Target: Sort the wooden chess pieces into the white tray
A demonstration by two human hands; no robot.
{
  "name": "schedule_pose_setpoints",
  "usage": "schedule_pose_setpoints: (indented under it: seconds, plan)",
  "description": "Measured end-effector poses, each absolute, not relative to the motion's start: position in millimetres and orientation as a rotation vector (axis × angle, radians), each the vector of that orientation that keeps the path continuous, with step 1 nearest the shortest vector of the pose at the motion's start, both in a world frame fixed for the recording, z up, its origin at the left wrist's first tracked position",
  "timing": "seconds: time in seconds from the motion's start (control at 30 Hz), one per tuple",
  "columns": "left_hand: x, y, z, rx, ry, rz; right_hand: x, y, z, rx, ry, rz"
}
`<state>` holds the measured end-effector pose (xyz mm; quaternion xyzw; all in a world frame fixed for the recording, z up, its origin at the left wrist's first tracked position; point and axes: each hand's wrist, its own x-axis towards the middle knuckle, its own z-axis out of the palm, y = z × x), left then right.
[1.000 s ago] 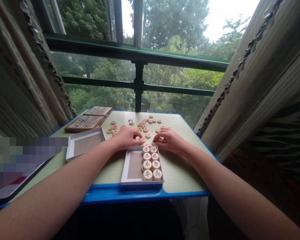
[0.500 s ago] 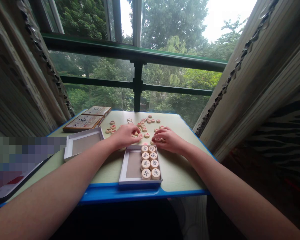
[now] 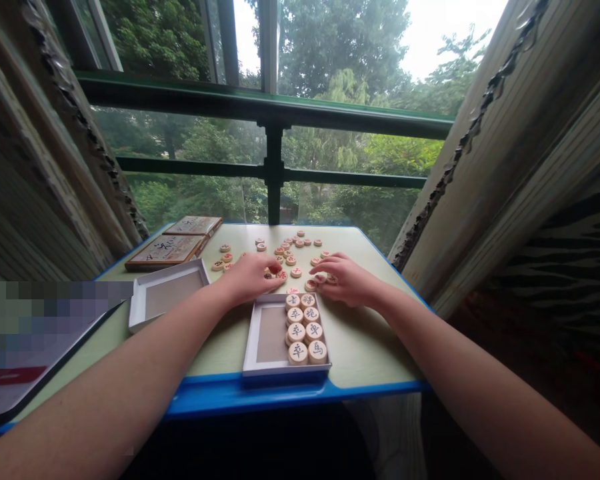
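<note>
Round wooden Chinese chess pieces lie scattered over the pale green table (image 3: 360, 333). My left hand (image 3: 253, 277) rests among them, thumb and forefinger apart, with a dark-marked piece (image 3: 268, 274) in the gap and a red-marked piece (image 3: 281, 275) by the fingertips. My right hand (image 3: 349, 280) is open, its fingers curved over a piece (image 3: 332, 279) and close to another piece (image 3: 311, 285). Between my wrists stands a shallow white box (image 3: 250, 343). Black-marked pieces (image 3: 297, 332) fill its right side in two columns, seemingly stacked; its left side shows bare bottom.
A white box lid (image 3: 173, 293) lies at the left. Behind it is an opened brown case (image 3: 173, 248) with writing. A blurred-out object (image 3: 45, 347) covers the left corner. The blue table edge (image 3: 250, 393) is nearest me. Curtains (image 3: 480, 133) flank the window.
The view has shifted slightly, so the table and box appear a little lower and further right. My right hand has drawn slightly away from the nearest piece. My left hand stays among the pieces.
</note>
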<state>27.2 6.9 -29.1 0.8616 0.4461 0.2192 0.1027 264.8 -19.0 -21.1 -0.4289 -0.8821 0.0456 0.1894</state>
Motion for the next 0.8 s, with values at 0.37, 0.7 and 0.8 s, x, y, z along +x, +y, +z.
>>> schedule_pose_setpoints:
  seconds: [0.37, 0.7, 0.8]
  plan:
    - [26, 13, -28, 2.532, 1.401, 0.736, 297, 1, -15, -1.898, -2.201, -0.072]
    - [14, 34, -47, 2.382, 1.754, 0.374, 283, 11, -46, -1.971, -2.239, 0.05]
    - [21, 28, -43, 2.382, 1.575, 0.444, 275, 5, -44, -1.756, -2.41, 0.119]
